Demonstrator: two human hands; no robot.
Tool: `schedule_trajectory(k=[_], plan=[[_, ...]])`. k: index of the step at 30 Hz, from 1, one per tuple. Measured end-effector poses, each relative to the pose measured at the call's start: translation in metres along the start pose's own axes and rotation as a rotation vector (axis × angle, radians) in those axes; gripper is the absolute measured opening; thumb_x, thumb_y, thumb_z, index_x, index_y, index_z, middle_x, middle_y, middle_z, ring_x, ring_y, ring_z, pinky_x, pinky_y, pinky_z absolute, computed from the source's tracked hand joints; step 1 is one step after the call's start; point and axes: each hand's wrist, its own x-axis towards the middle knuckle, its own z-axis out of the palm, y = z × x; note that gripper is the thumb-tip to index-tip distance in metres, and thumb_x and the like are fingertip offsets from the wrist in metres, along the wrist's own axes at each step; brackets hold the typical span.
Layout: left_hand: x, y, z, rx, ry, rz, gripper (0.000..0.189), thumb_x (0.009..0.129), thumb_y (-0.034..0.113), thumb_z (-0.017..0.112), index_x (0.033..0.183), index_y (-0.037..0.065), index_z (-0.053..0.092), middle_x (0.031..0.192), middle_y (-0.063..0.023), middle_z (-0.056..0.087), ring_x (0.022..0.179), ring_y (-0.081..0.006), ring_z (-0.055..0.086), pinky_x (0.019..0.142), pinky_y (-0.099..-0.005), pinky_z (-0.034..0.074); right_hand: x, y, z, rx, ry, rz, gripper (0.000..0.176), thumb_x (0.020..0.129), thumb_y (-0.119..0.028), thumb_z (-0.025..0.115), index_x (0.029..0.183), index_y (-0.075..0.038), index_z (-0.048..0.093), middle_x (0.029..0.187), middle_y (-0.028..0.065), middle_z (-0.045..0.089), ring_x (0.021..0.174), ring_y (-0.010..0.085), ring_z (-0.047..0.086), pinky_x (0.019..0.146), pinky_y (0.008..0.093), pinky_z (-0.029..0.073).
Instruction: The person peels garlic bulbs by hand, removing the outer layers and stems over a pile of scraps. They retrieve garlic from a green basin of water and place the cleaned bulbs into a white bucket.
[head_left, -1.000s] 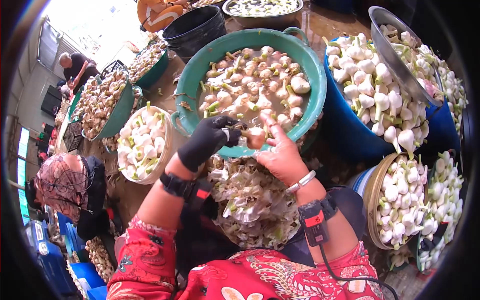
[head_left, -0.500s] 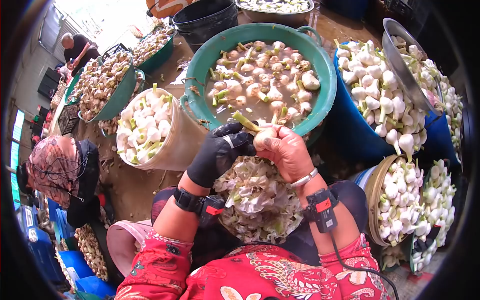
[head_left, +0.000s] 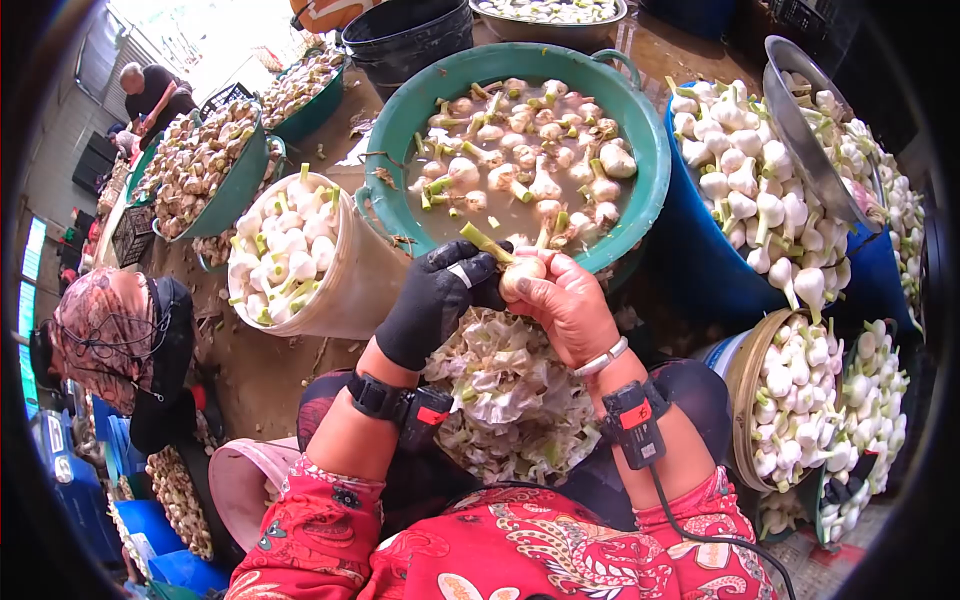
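At near rim of green tub (head_left: 655, 185), holds one garlic bulb (head_left: 523, 277) between left hand (head_left: 437, 297) and right hand (head_left: 577, 312)

Left fingers: black-gloved, closed on stem side of bulb, tips partly hidden. Right fingers: bare, pinching bulb from opposite side, thumb laid across near face. Stem (head_left: 483, 241) cut short, yellow-green, pointing up and left

Wears strapped black units on both forearms, left (head_left: 425, 415) and right (head_left: 640, 425), plus pale bracelet (head_left: 603, 357) on right wrist and red patterned sleeves

Below hands: heap of papery peelings (head_left: 510, 400). Beyond hands, inside tub: many loose bulbs (head_left: 535, 150) in murky water, some with green stems

To left of tub: white bucket (head_left: 368, 270) full of cleaned bulbs (head_left: 290, 245); farther back, black bucket (head_left: 410, 50). To right: blue barrel (head_left: 700, 245) heaped with white bulbs (head_left: 740, 165), tilted metal basin (head_left: 797, 125) on top. Lower right: tipped bucket with tan rim (head_left: 748, 385), more white bulbs inside. Lower left: pink bucket (head_left: 245, 480)

Off at left edge: one person in patterned head covering (head_left: 110, 335); farther back, another in dark top (head_left: 155, 100), leaning forward near piled bulbs (head_left: 205, 160)
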Motion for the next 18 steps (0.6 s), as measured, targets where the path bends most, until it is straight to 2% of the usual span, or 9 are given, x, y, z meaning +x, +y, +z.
schedule_trajectory(k=[1, 3, 4, 5, 7, 10, 15, 18], plan=[[-0.002, 0.003, 0.003, 0.019, 0.031, 0.005, 0.027, 0.091, 0.015, 0.058, 0.111, -0.003, 0.061, 0.091, -0.0063, 0.065, 0.076, -0.0137, 0.063, 0.072, -0.0283, 0.053, 0.0, 0.0, 0.001, 0.0, -0.001, 0.0, 0.048, 0.086, -0.008, 0.064, 0.127, 0.002, 0.043, 0.096, 0.0057, 0.059, 0.084, 0.0139, 0.059, 0.077, 0.0278, 0.05], [-0.001, 0.001, 0.002, 0.037, 0.065, 0.007, 0.027, 0.091, 0.015, 0.058, 0.11, -0.003, 0.061, 0.091, -0.0062, 0.064, 0.074, -0.0132, 0.062, 0.07, -0.0277, 0.053, -0.002, 0.001, 0.005, -0.02, 0.007, -0.025, 0.033, 0.089, -0.016, 0.062, 0.115, 0.001, 0.051, 0.092, 0.0046, 0.058, 0.083, 0.014, 0.058, 0.076, 0.0282, 0.05], [0.001, -0.002, -0.002, 0.162, 0.082, 0.052, 0.026, 0.092, 0.016, 0.057, 0.109, -0.003, 0.061, 0.09, -0.0065, 0.064, 0.073, -0.0132, 0.062, 0.069, -0.0275, 0.052, -0.002, 0.004, 0.003, -0.018, 0.01, -0.022, 0.033, 0.089, -0.016, 0.062, 0.115, 0.001, 0.051, 0.092, 0.0046, 0.058, 0.083, 0.014, 0.058, 0.076, 0.0282, 0.05], [0.002, -0.005, -0.005, 0.286, 0.099, 0.097, 0.026, 0.092, 0.017, 0.056, 0.108, -0.003, 0.061, 0.089, -0.0068, 0.064, 0.071, -0.0133, 0.062, 0.067, -0.0274, 0.052, -0.001, 0.007, 0.003, 0.018, -0.041, -0.005, 0.026, 0.09, -0.02, 0.059, 0.106, -0.001, 0.053, 0.089, 0.004, 0.057, 0.081, 0.0143, 0.057, 0.076, 0.0289, 0.049], [0.0, -0.005, -0.008, 0.21, 0.064, 0.062, 0.026, 0.093, 0.017, 0.055, 0.108, -0.003, 0.061, 0.088, -0.0069, 0.064, 0.071, -0.0134, 0.061, 0.066, -0.0272, 0.051, -0.002, 0.005, 0.005, 0.043, -0.087, 0.033, 0.027, 0.094, -0.029, 0.052, 0.085, -0.004, 0.054, 0.081, 0.0035, 0.054, 0.077, 0.0164, 0.056, 0.074, 0.0308, 0.048], [-0.003, -0.002, -0.005, 0.07, 0.014, 0.008, 0.026, 0.093, 0.018, 0.055, 0.107, -0.002, 0.061, 0.087, -0.0071, 0.064, 0.072, -0.0139, 0.061, 0.065, -0.0272, 0.051, -0.001, 0.004, 0.001, 0.184, -0.092, 0.075, 0.028, 0.096, -0.03, 0.049, 0.082, -0.006, 0.054, 0.08, 0.0024, 0.056, 0.072, 0.0148, 0.056, 0.068, 0.0291, 0.048], [-0.007, 0.003, -0.001, -0.047, -0.015, -0.036, 0.026, 0.093, 0.019, 0.055, 0.109, -0.002, 0.059, 0.086, -0.007, 0.063, 0.075, -0.0149, 0.062, 0.069, -0.0287, 0.052, 0.0, 0.001, -0.002, 0.215, -0.111, 0.109, 0.026, 0.096, -0.029, 0.05, 0.082, -0.007, 0.053, 0.079, 0.0026, 0.055, 0.072, 0.015, 0.056, 0.067, 0.0274, 0.048], [-0.008, 0.007, 0.007, -0.009, 0.035, 0.023, 0.027, 0.092, 0.019, 0.056, 0.109, -0.002, 0.058, 0.086, -0.007, 0.063, 0.076, -0.0158, 0.062, 0.073, -0.0302, 0.052, 0.002, 0.002, 0.0, 0.134, -0.071, 0.002, 0.02, 0.094, -0.026, 0.054, 0.09, -0.007, 0.055, 0.083, 0.002, 0.057, 0.074, 0.0135, 0.057, 0.067, 0.0268, 0.048]])
